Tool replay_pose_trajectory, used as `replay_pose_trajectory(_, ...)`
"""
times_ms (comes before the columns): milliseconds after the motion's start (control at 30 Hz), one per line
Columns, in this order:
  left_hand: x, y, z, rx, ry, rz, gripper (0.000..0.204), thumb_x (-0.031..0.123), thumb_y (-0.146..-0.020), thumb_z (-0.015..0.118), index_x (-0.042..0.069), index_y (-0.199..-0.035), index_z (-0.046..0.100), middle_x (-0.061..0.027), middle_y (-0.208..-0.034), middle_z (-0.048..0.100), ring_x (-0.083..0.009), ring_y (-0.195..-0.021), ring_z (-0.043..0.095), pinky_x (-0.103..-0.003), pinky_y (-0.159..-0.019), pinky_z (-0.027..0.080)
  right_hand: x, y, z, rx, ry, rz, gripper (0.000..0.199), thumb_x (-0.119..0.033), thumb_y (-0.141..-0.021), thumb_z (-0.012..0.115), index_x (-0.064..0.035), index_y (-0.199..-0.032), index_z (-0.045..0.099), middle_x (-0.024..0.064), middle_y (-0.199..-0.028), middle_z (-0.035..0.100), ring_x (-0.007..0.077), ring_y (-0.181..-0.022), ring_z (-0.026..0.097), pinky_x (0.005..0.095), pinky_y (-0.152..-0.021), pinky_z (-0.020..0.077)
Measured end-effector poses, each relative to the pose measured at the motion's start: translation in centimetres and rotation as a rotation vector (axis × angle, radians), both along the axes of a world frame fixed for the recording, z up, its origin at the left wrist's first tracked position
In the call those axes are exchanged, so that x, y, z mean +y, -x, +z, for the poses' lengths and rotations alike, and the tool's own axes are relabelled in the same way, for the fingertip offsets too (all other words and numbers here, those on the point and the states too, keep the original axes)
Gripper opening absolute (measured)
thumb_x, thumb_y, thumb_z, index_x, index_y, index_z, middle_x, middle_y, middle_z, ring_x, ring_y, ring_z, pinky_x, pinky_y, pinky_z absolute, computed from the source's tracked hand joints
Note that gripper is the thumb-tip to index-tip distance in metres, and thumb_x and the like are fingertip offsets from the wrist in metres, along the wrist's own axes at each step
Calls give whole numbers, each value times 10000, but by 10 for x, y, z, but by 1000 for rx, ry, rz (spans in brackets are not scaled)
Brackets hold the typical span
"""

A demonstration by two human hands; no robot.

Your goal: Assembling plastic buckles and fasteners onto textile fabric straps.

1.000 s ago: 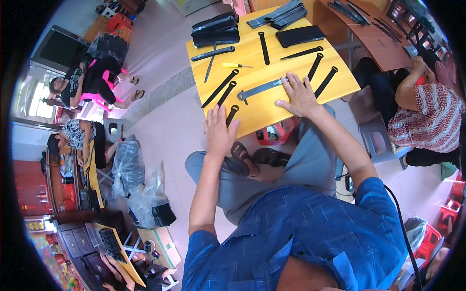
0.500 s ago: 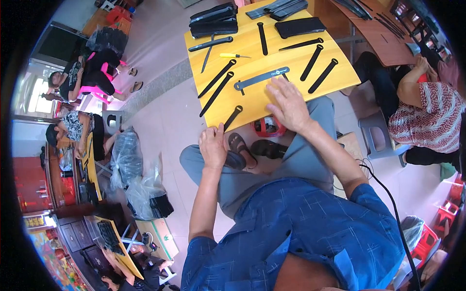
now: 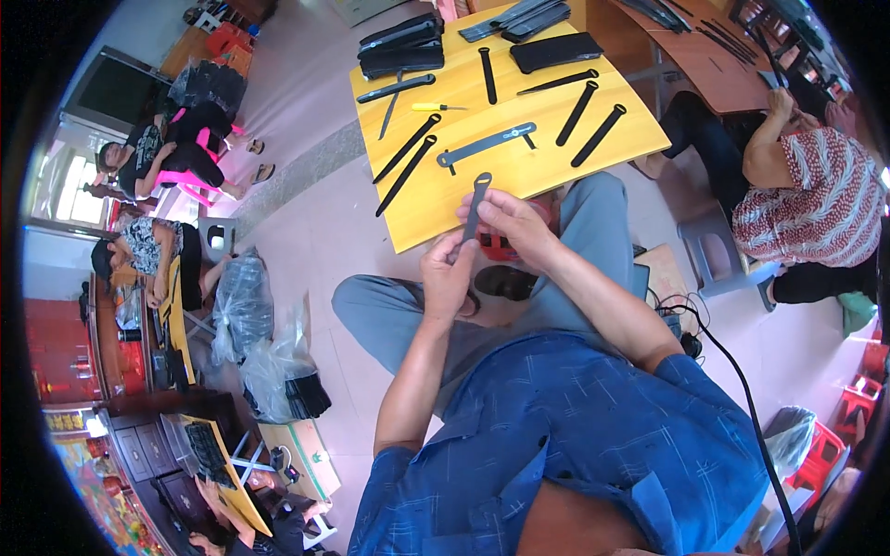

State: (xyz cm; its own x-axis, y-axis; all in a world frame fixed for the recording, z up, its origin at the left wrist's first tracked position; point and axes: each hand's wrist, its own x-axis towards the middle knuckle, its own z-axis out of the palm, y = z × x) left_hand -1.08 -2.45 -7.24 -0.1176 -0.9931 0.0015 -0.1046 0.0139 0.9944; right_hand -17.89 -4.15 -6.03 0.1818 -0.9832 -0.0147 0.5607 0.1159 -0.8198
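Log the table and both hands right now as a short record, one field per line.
left hand: grip on lower part of a dark slotted strap
right hand: thumb and fingers at the same strap, nearer its slotted end
surface: yellow table
mid-table: grey strip, short dark ends jutting toward the person
tool: screwdriver, yellow handle, lying beyond the grey strip
also on table: black straps, left, right and beyond the strip

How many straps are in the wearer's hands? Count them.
1: the dark strap, held by the left hand and right hand, near the yellow table. Another could be hidden underneath.
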Motion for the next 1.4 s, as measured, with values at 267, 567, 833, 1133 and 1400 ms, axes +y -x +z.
replay_pose_trajectory(267, -23, 7, 29, 109, -206, -86, 158, 69, -958, 691, -42, -1067, 718, -14, -990, 705, -58, -853, 626, -218, -759, 502, -33, 36, 14, 369, -10, 146, 228, -257, -1051, 564, -49, -1018, 652, -19, -822, 635, 69, -801, 600, 228, -758, 488)
replay_pose_trajectory(567, -96, -3, 16, 168, -144, -31, 103, 74, -951, 689, -17, -997, 698, 5, -810, 678, -39, -705, 601, -191, -636, 483, -94, 50, 32, 1023, 210, 471, 194, -182, -976, 638, 7, -998, 676, 29, -743, 659, 101, -682, 601, 281, -653, 497)
replay_pose_trajectory(833, -121, -8, 2, 138, -369, 55, 116, 82, -974, 651, -18, -1002, 702, -63, -833, 719, -86, -675, 630, -223, -648, 523, -134, 105, 15, 888, 127, 694, 153, -151, -944, 673, -9, -999, 660, 33, -758, 637, 103, -709, 569, 303, -654, 464)
replay_pose_trajectory(1133, -127, 1, 1, 139, -364, 74, 58, 28, -956, 664, -23, -967, 689, -20, -791, 682, -58, -704, 605, -200, -664, 493, -160, 123, 16, 1051, 299, 402, 118, -68, -891, 716, -6, -980, 670, 103, -857, 686, 239, -769, 659, 330, -690, 512)
replay_pose_trajectory(1400, -125, -11, -3, 16, -349, 58, 26, 1, -941, 673, -15, -925, 687, 19, -771, 660, -23, -685, 578, -178, -633, 459, -154, 119, 6, 1119, 291, 416, 112, -76, -879, 714, -29, -971, 670, 106, -853, 688, 271, -784, 679, 358, -699, 519)
